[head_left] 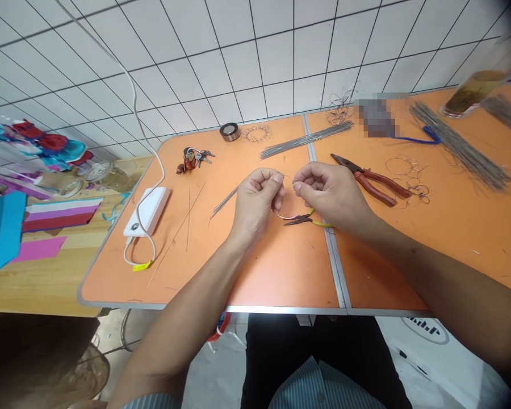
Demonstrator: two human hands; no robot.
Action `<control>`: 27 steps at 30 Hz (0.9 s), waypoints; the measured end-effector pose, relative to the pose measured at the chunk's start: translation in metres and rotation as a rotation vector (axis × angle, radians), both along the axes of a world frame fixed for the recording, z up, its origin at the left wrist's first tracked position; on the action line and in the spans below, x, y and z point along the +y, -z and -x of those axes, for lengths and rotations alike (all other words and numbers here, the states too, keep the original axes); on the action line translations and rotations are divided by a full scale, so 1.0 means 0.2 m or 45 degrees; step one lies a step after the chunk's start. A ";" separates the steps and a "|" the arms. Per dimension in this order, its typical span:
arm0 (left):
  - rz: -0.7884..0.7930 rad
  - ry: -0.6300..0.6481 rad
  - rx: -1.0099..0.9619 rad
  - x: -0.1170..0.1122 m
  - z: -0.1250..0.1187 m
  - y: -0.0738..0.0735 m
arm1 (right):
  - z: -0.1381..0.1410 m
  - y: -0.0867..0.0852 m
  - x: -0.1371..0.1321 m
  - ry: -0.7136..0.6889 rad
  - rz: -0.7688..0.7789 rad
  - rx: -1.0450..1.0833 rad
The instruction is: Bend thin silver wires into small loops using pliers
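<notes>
Over the middle of the orange table, my left hand (255, 199) pinches a thin wire (283, 217) bent into a curve. Thumb and fingertips of my right hand (330, 190) are closed on the other side of the same loop. My fingers hide parts of the wire. Just below the gap between my hands lie small needle-nose pliers (298, 220) with yellow handles. A short bunch of straight wires (223, 202) shows beside my left hand. Right of my right hand rest larger pliers (366, 177) with red handles, their jaws open.
Along the back are a tape roll (229, 132), keys (196, 159) and a wire bundle (306, 140). A white power bank (147, 211) with a cable stands left. Wire rings (402, 166), a thicker wire bundle (462, 145) and a cup (472, 94) are right.
</notes>
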State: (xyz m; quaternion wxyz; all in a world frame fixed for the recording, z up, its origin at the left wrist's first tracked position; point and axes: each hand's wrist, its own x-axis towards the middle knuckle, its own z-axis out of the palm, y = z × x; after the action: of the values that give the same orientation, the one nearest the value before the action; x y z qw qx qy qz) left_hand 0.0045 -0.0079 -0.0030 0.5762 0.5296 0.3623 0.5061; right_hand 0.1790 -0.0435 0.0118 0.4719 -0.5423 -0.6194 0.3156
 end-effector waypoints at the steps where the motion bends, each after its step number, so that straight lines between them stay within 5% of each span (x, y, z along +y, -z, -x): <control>1: -0.014 0.008 0.005 0.00 0.00 0.00 | 0.00 0.00 0.00 0.005 -0.019 -0.022; 16: 0.030 0.078 0.047 0.00 0.00 0.00 | 0.01 0.01 -0.01 0.032 -0.105 -0.200; 27: 0.003 -0.065 -0.012 0.01 0.02 -0.01 | 0.00 0.04 0.01 0.006 -0.016 -0.098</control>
State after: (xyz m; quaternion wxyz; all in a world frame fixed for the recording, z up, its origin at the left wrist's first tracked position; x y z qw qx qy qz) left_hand 0.0002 -0.0064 -0.0001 0.5654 0.5171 0.3737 0.5228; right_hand 0.1794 -0.0423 0.0034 0.4516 -0.5526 -0.6378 0.2895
